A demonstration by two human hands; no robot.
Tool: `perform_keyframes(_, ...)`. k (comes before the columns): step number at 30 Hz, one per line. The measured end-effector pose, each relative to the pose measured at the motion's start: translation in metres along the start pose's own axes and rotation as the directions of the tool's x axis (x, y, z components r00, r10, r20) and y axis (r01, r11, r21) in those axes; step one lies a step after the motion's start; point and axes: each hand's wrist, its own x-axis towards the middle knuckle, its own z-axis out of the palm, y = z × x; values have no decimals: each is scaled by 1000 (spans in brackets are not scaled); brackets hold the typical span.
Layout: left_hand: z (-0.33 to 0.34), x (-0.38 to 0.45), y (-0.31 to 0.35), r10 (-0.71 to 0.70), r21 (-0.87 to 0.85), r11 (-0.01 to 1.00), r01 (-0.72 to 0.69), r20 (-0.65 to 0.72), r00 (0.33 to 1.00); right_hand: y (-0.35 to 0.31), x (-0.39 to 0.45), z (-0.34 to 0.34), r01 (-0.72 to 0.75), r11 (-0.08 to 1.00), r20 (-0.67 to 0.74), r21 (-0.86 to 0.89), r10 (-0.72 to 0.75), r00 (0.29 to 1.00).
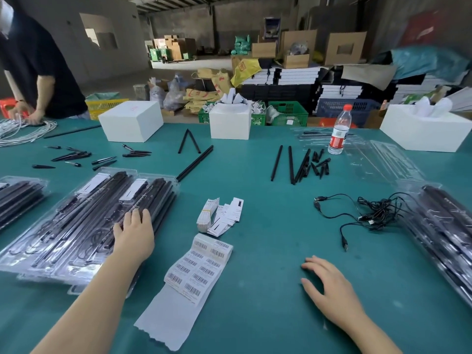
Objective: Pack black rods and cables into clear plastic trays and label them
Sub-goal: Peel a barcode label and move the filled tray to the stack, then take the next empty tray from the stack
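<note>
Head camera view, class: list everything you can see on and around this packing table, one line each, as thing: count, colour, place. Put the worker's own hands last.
Packed trays: stack, clear with black contents, left.
More packed trays: stack, clear, right edge.
Empty trays: several, clear, far right.
Loose rods: several, black, centre right.
Cables: tangle, black, right.
Barcode sheet: one, white, front centre.
Label cards: pile, white, centre.
Water bottle: one, clear with red cap, far right.
Boxes: three, white, far edge.
Table: green.
Left hand: resting on packed trays.
Right hand: resting on table, holding nothing.
</note>
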Motion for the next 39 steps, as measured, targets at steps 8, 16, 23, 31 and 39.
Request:
perform_keyframes(8, -19, -16, 66, 193, -140, 960, -242, -292, 937, -3, -1, -2, 8, 1000, 8, -27, -8, 1000)
perform_keyframes(16, -3, -71, 214, 606, -360, 672, -647, -236, 760, -7, 6, -15, 31, 999, 50, 31, -33, 998)
perform_keyframes(23, 35, -83, 240, 576, -310, 736, -602, -181, 797, 32, 27, -122, -147, 917, -453, -370, -40, 891)
perform_keyframes(31, 44, -85, 236, 517, -411, 700, -584, -273, 811, 110, 41, -224, -684, 524, -409, -507, 553, 726)
perform_keyframes(39, 45, -83, 236, 504, -454, 680, -575, -280, 817, 113, 41, -197, -569, 523, -234, -635, 572, 787)
